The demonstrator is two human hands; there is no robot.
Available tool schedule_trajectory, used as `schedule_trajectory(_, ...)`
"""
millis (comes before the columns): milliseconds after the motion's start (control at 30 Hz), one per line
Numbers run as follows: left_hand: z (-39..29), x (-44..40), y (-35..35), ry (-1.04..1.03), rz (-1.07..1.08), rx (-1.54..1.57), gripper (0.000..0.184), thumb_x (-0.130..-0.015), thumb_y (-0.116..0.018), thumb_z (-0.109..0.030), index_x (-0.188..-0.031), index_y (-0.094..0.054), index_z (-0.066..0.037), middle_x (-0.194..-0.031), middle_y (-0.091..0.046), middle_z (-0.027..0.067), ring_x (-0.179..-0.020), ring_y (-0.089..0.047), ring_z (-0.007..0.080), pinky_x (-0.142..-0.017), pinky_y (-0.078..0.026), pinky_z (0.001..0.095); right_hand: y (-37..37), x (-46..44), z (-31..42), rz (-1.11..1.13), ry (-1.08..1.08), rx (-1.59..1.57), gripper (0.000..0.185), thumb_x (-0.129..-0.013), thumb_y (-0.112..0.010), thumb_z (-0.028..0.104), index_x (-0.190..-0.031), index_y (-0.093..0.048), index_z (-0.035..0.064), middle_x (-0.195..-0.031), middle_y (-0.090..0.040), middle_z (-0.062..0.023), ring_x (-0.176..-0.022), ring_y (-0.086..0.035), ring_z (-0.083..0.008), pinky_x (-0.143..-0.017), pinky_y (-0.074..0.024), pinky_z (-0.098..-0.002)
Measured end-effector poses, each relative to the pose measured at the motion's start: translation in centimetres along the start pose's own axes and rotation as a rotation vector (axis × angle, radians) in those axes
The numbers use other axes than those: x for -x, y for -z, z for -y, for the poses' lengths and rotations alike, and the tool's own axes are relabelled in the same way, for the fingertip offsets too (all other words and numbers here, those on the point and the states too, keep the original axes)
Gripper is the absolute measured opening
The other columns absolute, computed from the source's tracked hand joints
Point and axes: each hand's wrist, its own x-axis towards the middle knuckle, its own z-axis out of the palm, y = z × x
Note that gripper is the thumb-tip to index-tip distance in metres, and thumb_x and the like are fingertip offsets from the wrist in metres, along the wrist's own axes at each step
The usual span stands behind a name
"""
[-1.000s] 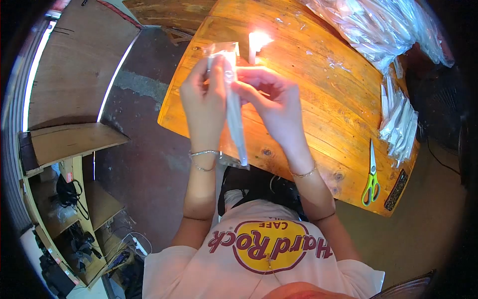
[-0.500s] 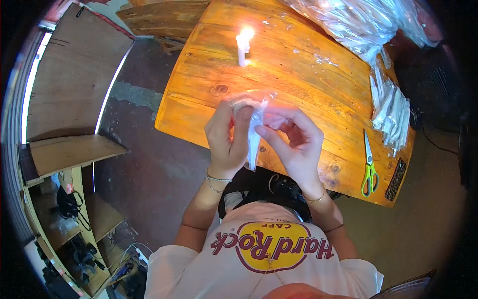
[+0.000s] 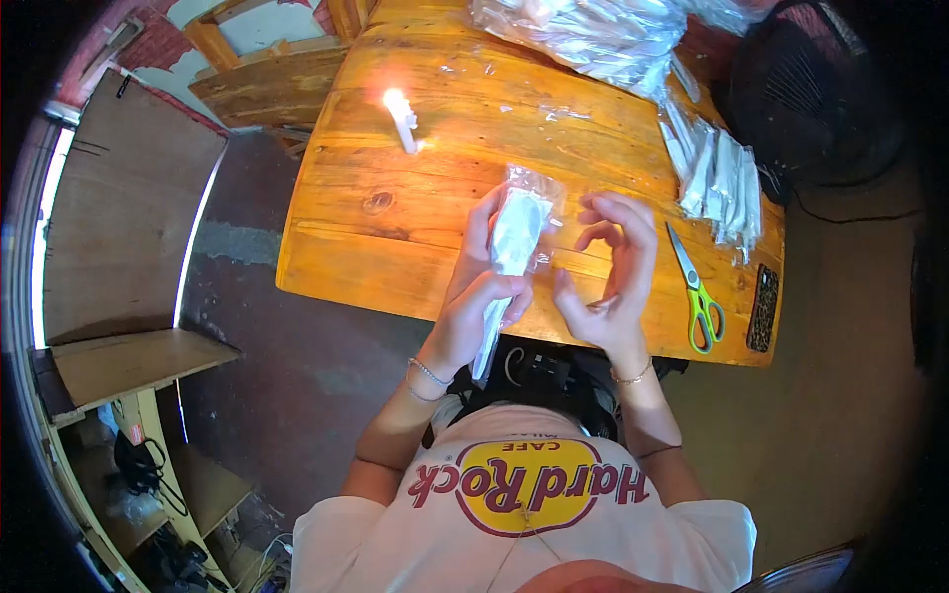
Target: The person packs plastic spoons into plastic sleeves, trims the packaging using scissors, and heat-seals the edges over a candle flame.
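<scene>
My left hand [image 3: 473, 311] is closed around a white plastic-wrapped utensil [image 3: 519, 232], broad at the top like a spoon and narrow toward my lap. Its clear wrapper sticks out past the broad end, and the thumb presses across the middle. Just to the right, my right hand [image 3: 618, 287] is held apart from the packet, its fingers curved and spread with nothing between them. Beyond both hands, a lit white candle [image 3: 406, 133] stands on the wooden table [image 3: 336, 237], leaning slightly.
Several similar wrapped utensils [image 3: 717, 178] lie in a pile at the right. Scissors with green handles [image 3: 704, 311] rest near a dark patterned phone-like object [image 3: 763, 308]. A large clear plastic bag [image 3: 603, 40] sits at the back, with a black fan [image 3: 811, 94] beside it. Plastic scraps [image 3: 563, 113] dot the tabletop.
My right hand has let go of the wrapped utensil and moved away, its fingers opening. The left hand still holds the packet, now turned broad side up. The view has shifted right.
</scene>
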Motion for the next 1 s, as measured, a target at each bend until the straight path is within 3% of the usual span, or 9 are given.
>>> schedule_trajectory(67,0.5,0.3,-0.7,-0.038,-0.025,-0.081,0.074,-0.069,-0.048,-0.019,-0.136,-0.019,-0.009,-0.113,-0.046,0.0148,-0.042,-0.041,0.0099,-0.036,-0.032,0.0189,1.2,-0.4,0.0,0.037,0.206,0.301,0.06,-0.059,-0.074,0.008,-0.115,-0.053,0.0076,-0.11,-0.047,-0.0147,-0.096,-0.048,-0.0234,-0.073,-0.0438,-0.0317)
schedule_trajectory(100,0.6,0.4,-0.9,-0.046,-0.011,-0.089,0.073,-0.069,-0.048,-0.019,-0.136,-0.018,-0.009,-0.112,-0.047,0.0145,-0.042,-0.041,0.0099,-0.036,-0.032,0.0189,1.3,-0.4,0.2,0.027,0.212,0.342,0.045,-0.061,-0.073,0.01,-0.105,-0.062,0.0118,-0.11,-0.05,-0.0115,-0.096,-0.047,-0.0238,-0.074,-0.042,-0.0314)
schedule_trajectory(200,0.9,0.7,-1.5,-0.055,0.028,-0.124,0.069,-0.073,-0.048,-0.018,-0.135,-0.018,-0.007,-0.109,-0.048,0.0137,-0.042,-0.04,0.0093,-0.036,-0.032,0.0185,3.0,-0.6,0.7,0.166,0.417,0.608,0.031,-0.062,-0.073,0.01,-0.093,-0.068,0.0122,-0.108,-0.054,-0.007,-0.094,-0.048,-0.0225,-0.072,-0.0413,-0.0298)
schedule_trajectory(233,0.9,0.8,-1.8,-0.05,0.039,-0.14,0.066,-0.076,-0.047,-0.018,-0.135,-0.019,-0.006,-0.108,-0.048,0.0137,-0.042,-0.04,0.0089,-0.036,-0.032,0.0182,3.0,-1.0,1.5,0.121,0.39,0.567,0.02,-0.064,-0.072,0.009,-0.084,-0.069,0.0116,-0.098,-0.059,-0.0038,-0.088,-0.051,-0.0203,-0.069,-0.0411,-0.0283)
schedule_trajectory(333,1.0,1.0,-2.0,-0.014,0.067,-0.128,0.051,-0.085,-0.046,-0.012,-0.131,-0.024,-0.006,-0.104,-0.05,0.0114,-0.045,-0.039,0.0049,-0.038,-0.033,0.0166,3.3,-1.8,1.0,-0.011,0.242,0.295,0.02,-0.064,-0.071,0.005,-0.083,-0.069,0.0091,-0.089,-0.061,-0.0058,-0.081,-0.055,-0.0201,-0.068,-0.0426,-0.028)
schedule_trajectory(367,1.1,1.1,-2.0,0.002,0.075,-0.114,0.045,-0.089,-0.046,-0.009,-0.129,-0.026,-0.006,-0.103,-0.051,0.0103,-0.047,-0.039,0.0031,-0.039,-0.033,0.0159,3.3,-2.3,1.4,-0.034,0.172,0.23,0.015,-0.068,-0.068,0.0,-0.083,-0.067,0.0037,-0.083,-0.063,-0.0078,-0.075,-0.058,-0.0169,-0.066,-0.0449,-0.0264)
schedule_trajectory(500,1.6,1.4,-2.7,-0.004,0.036,-0.181,0.033,-0.093,-0.04,-0.012,-0.123,-0.032,-0.003,-0.094,-0.055,0.0109,-0.044,-0.04,0.0031,-0.038,-0.033,0.0154,3.4,-3.2,2.2,-0.117,-0.203,-0.127,0.009,-0.077,-0.064,-0.001,-0.085,-0.064,-0.0046,-0.083,-0.065,-0.0084,-0.072,-0.06,-0.0089,-0.067,-0.0471,-0.0202)
schedule_trajectory(1000,1.8,2.1,-3.5,-0.033,0.03,-0.244,0.03,-0.093,-0.039,-0.014,-0.12,-0.038,-0.001,-0.089,-0.055,0.0121,-0.042,-0.041,0.0051,-0.035,-0.033,0.016,4.5,-4.0,2.1,-0.143,-0.189,-0.14,0.007,-0.077,-0.064,-0.001,-0.084,-0.065,-0.0033,-0.081,-0.065,-0.0058,-0.069,-0.058,-0.0061,-0.064,-0.0458,-0.019)
